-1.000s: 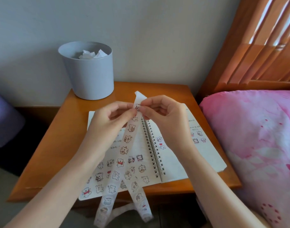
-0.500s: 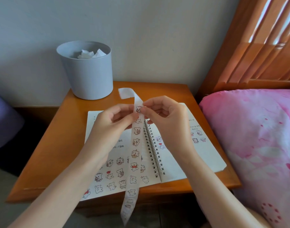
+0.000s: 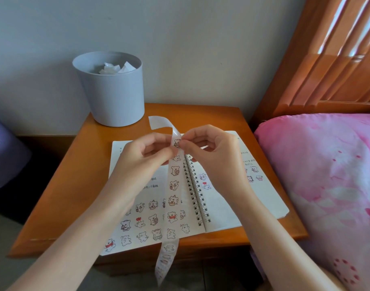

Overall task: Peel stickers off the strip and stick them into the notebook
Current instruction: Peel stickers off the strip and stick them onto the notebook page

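Left hand [image 3: 138, 158] and right hand [image 3: 213, 158] both pinch the sticker strip [image 3: 174, 185] over the open spiral notebook [image 3: 226, 208] on the desk [image 3: 75, 185]; its near end dangles, too blurry to read.

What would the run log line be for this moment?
left hand: holds strip | right hand: pinches sticker on strip | notebook: open on table | sticker: not yet off

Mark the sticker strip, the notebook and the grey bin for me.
sticker strip [image 3: 174, 185]: head view, on its middle stretch.
notebook [image 3: 270, 200]: head view, bare part of the right page.
grey bin [image 3: 114, 97]: head view, front wall.
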Action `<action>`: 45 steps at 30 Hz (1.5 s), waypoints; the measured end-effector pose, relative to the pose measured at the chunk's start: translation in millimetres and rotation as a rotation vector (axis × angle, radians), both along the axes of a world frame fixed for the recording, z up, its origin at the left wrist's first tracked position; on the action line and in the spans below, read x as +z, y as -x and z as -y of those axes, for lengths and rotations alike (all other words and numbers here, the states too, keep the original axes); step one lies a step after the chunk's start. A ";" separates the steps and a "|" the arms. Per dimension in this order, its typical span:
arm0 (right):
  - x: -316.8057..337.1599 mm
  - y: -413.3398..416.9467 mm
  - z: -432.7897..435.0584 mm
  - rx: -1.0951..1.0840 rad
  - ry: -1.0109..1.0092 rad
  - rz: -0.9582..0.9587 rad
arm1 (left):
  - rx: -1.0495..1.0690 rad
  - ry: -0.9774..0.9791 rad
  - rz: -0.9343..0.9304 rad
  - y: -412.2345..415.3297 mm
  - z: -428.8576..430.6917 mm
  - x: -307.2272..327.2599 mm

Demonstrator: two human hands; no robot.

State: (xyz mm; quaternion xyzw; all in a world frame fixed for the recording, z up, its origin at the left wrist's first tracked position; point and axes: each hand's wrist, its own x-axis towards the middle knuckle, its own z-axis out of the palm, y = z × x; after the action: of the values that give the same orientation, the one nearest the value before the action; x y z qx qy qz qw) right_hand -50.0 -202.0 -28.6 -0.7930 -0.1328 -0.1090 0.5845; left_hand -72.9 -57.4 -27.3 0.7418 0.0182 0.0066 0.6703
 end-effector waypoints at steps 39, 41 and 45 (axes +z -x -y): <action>-2.7 40.2 55.7 -0.006 0.284 -0.507 | 0.100 -0.145 0.031 5.1 1.7 -5.6; -3.0 40.1 55.6 -0.003 0.281 -0.500 | 0.095 -0.145 0.034 5.5 1.8 -5.8; -4.1 39.9 54.9 -0.017 0.293 -0.480 | 0.094 -0.139 0.035 4.8 1.6 -6.6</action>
State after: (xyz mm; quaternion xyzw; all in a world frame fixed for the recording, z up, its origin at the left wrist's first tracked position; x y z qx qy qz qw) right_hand -89.9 -257.0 -32.7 -0.8733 0.0018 0.0973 0.4774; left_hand -77.7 -58.9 -34.0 0.7848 0.0409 0.0522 0.6162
